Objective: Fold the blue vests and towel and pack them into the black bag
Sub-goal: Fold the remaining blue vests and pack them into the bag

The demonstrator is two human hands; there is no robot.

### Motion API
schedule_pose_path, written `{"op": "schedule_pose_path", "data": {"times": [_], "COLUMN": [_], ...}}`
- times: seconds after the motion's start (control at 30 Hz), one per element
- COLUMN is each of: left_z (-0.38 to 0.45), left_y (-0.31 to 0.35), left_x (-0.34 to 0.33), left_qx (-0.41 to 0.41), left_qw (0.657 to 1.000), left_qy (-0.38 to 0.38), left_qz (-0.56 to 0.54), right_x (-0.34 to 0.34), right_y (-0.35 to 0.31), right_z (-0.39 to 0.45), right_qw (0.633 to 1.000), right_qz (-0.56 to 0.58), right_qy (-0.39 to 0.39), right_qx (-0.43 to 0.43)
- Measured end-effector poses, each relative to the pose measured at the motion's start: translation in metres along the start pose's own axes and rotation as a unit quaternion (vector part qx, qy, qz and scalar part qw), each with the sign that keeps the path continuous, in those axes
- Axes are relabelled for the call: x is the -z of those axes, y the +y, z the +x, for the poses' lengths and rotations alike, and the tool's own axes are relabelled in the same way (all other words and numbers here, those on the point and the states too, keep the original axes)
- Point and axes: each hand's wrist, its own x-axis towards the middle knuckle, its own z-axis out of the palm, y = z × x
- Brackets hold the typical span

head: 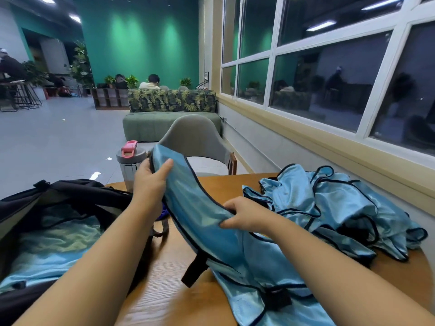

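Now: left hand (150,182) grips blue vest (200,215) top | right hand (244,214) pinches its middle | black bag (77,191) open alongside

- Tabletop (164,285): round, wood-grained, orange-brown.
- Black bag (70,196): on the left part, mouth open, light-blue fabric inside.
- Pile of blue vests (329,208): on the right part, crumpled, shiny, black-edged.
- Blue vest (247,267): lower end lying on the near middle, upper end lifted off the wood.
- Bottle (129,165): at the far edge behind the bag, clear body, grey lid, pink cap.
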Motion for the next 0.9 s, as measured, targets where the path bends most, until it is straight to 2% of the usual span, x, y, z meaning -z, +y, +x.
{"op": "schedule_pose_path", "data": {"times": [0.13,0.2,0.23,0.3,0.33,0.4,0.5,0.67,0.77,0.9], "left_z": [-0.006,-0.017,-0.024,-0.034,-0.039,-0.047,-0.046,-0.045,-0.046,-0.039], "left_y": [-0.01,-0.012,-0.014,-0.02,-0.025,-0.034,-0.043,-0.049,-0.055,-0.055], "left_x": [-0.004,-0.001,0.001,0.006,0.006,0.007,0.008,0.013,0.015,0.027], "left_qx": [0.016,-0.064,-0.118,-0.179,-0.181,-0.164,-0.193,-0.151,-0.154,-0.154], "left_qw": [0.999,0.99,0.969,0.904,0.875,0.846,0.824,0.8,0.817,0.864], "left_qy": [-0.007,-0.059,-0.113,-0.218,-0.263,-0.308,-0.299,-0.295,-0.26,-0.14], "left_qz": [0.041,0.115,0.183,0.321,0.363,0.403,0.442,0.499,0.492,0.459], "right_x": [-0.007,-0.011,-0.013,-0.02,-0.022,-0.027,-0.034,-0.036,-0.037,-0.036], "right_y": [-0.004,-0.008,-0.01,-0.013,-0.015,-0.017,-0.013,-0.004,-0.001,0.012], "right_z": [0.001,0.001,0.002,0.004,0.005,0.007,0.008,0.006,0.002,-0.005], "right_qw": [0.994,0.991,0.99,0.987,0.985,0.982,0.98,0.982,0.989,0.997], "right_qz": [0.099,0.121,0.127,0.135,0.143,0.154,0.165,0.146,0.103,0.035], "right_qy": [0.04,0.045,0.049,0.067,0.078,0.088,0.1,0.112,0.099,0.069], "right_qx": [0.021,0.037,0.044,0.057,0.059,0.058,0.052,0.053,0.051,0.019]}}
